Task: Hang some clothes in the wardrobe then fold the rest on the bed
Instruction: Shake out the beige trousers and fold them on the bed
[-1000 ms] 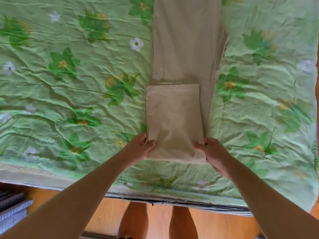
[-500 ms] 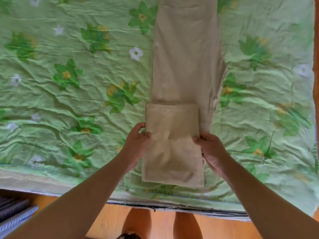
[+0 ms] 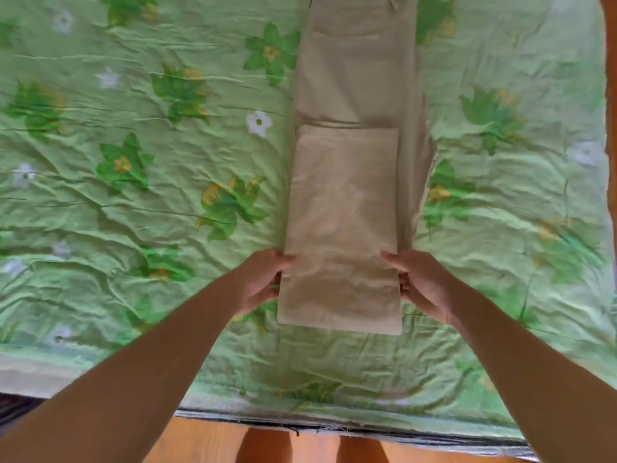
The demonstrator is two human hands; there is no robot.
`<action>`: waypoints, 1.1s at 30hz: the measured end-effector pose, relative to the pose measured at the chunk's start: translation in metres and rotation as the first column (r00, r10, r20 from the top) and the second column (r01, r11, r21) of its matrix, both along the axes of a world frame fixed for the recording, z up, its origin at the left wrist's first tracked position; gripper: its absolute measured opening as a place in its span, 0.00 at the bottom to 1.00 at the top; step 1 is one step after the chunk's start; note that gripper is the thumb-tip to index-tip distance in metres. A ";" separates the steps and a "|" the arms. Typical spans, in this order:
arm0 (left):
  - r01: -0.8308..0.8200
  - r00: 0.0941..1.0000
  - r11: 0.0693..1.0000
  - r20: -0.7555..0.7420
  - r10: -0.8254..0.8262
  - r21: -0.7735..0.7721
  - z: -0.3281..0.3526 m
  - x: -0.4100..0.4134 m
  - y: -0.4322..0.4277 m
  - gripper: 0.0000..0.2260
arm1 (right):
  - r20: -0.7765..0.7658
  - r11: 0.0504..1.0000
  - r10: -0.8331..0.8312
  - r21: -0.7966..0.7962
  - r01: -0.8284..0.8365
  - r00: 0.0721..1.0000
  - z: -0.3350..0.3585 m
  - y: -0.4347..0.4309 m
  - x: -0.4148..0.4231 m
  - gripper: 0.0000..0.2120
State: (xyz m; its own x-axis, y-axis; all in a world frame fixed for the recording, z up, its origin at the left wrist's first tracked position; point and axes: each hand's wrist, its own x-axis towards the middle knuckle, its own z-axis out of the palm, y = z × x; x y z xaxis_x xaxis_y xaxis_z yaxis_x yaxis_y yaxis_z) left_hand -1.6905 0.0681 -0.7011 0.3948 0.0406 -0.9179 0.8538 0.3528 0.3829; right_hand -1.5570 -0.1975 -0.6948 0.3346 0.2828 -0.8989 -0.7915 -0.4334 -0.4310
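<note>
Item: long beige cotton trousers (image 3: 357,78), lying flat on a crumpled green flower-printed bedspread (image 3: 133,195), centre of the frame; long axis running from lower centre straight up to the top edge, where the garment leaves the picture; hem end doubled back into a folded rectangular panel (image 3: 344,222), lying on top of the rest, its crease at lower centre, nearest the person. Left hand (image 3: 263,282): at the left edge of the panel, just above the crease; thumb over the top, fingers curled under the cloth, gripping it. Right hand (image 3: 420,285): mirrored at the right edge, same curled grip. Governing relation: the panel lies between the two hands, both equally near, the unfolded length stretching away up the frame; a further fold would probably carry the gripped end upward along that axis, both sides level so the edges stay square. Containers: none in view; wardrobe not visible. Also present: orange-brown wooden floor (image 3: 207,442) and the person's bare legs, bottom edge.
</note>
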 end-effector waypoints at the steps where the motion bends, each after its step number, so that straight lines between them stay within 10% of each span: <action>1: 0.009 1.000 1.000 0.007 -0.009 0.006 -0.003 -0.019 -0.007 0.12 | -0.029 1.000 0.012 0.008 -0.012 1.000 -0.001 -0.008 -0.012 0.12; 12: 0.107 0.988 0.951 0.073 -0.134 0.291 -0.009 -0.078 -0.039 0.06 | 0.217 0.982 0.149 -0.144 -0.120 0.965 -0.004 -0.027 -0.094 0.05; 23: 0.093 0.995 0.980 0.031 -0.100 0.175 0.000 -0.115 -0.053 0.09 | -0.031 0.988 0.038 -0.149 -0.042 0.999 -0.002 -0.044 -0.124 0.09; 33: -0.169 0.945 0.897 0.325 0.030 0.407 0.015 0.030 -0.011 0.08 | 0.487 0.992 0.026 -0.119 0.037 0.873 0.012 0.047 0.002 0.05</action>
State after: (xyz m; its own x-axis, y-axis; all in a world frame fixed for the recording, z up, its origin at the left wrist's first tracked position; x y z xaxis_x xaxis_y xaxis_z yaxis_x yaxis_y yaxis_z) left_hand -1.6605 0.0568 -0.6865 0.6230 0.4521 -0.6383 0.6404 0.1738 0.7482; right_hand -1.5550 -0.1500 -0.6824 0.7398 0.1799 -0.6483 -0.4971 -0.5032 -0.7069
